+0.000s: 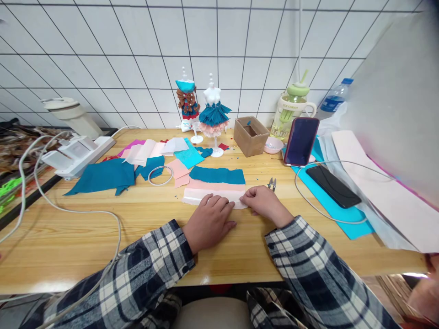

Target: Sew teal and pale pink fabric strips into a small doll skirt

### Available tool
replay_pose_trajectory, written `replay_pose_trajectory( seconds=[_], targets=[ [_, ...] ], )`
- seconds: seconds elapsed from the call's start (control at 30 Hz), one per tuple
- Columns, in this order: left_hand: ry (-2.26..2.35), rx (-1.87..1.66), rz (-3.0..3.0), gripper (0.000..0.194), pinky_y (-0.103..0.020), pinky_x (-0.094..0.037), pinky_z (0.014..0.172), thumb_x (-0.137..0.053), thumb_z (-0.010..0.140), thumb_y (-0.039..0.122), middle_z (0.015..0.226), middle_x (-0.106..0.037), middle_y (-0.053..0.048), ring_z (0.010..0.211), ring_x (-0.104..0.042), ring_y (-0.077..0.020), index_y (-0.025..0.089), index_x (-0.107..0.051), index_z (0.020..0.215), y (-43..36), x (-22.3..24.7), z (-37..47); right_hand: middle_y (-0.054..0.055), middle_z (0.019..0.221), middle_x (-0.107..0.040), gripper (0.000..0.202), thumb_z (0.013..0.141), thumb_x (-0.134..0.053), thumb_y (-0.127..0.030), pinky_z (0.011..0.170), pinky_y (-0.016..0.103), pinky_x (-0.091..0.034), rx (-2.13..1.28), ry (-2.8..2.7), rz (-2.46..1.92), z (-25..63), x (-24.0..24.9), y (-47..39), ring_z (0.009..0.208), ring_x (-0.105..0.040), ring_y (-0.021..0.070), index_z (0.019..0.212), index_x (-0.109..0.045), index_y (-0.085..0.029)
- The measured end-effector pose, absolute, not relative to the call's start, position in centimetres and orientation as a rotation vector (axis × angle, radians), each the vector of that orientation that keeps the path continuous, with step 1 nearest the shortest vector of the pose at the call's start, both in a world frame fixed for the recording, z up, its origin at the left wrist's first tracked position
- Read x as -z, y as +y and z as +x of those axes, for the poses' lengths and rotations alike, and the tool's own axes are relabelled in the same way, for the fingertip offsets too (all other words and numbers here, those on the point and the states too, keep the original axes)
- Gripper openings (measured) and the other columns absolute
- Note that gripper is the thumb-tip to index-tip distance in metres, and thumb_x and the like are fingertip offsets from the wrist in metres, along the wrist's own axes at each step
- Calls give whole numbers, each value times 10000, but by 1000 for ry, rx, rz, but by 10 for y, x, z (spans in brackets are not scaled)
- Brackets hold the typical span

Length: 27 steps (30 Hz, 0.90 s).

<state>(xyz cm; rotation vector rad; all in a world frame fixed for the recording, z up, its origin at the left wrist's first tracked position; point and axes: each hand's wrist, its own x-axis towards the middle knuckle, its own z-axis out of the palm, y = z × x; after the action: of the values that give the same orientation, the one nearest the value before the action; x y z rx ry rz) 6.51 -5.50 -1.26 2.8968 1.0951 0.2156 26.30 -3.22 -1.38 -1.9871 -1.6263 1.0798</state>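
Note:
My left hand (pixel 211 220) lies flat with its fingers stretched over the front edge of a pale pink paper strip (pixel 199 193). A white band (pixel 192 198), like tape, runs along that strip. At the strip's right end, my right hand (pixel 265 202) pinches its corner between thumb and finger; whether tape is caught in the pinch too, I cannot tell. Just behind lies a teal crepe paper strip (pixel 216 175). Small thread snips (pixel 272 183) rest beyond my right hand, partly hidden by it.
Two dress forms (pixel 215 116) (pixel 187 103) in paper outfits stand at the back, near a cardboard box (pixel 252 139). Teal paper (pixel 106 176), a white ring (pixel 160 175) and a power strip (pixel 82 155) lie left. A propped phone (pixel 301 141), a flat phone (pixel 333 186) and a cable are right.

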Motion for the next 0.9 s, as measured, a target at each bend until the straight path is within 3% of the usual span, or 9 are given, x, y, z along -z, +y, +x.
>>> replay_pose_trajectory(
  seconds=[0.47,0.9],
  targets=[
    [1091,-211,2898,492,-476,-271,1071,-487,910,453,1145,-577,-105,1108,-490,-270,180,-495,1320,-54,14,64,-9,542,-601,230,743,-585,-367,561,246,-346,-878,-1762,-1999,264,19,-32,572,-544,140,576,-612,-212],
    [1124,-230,2908,445,-549,-195,1097,-423,934,460,1135,-562,-74,1067,-473,-267,273,-499,1331,-54,12,66,34,711,-681,147,754,-585,-316,596,268,-348,-646,-1895,-2144,254,16,-34,694,-588,181,650,-633,-223]
  ],
)
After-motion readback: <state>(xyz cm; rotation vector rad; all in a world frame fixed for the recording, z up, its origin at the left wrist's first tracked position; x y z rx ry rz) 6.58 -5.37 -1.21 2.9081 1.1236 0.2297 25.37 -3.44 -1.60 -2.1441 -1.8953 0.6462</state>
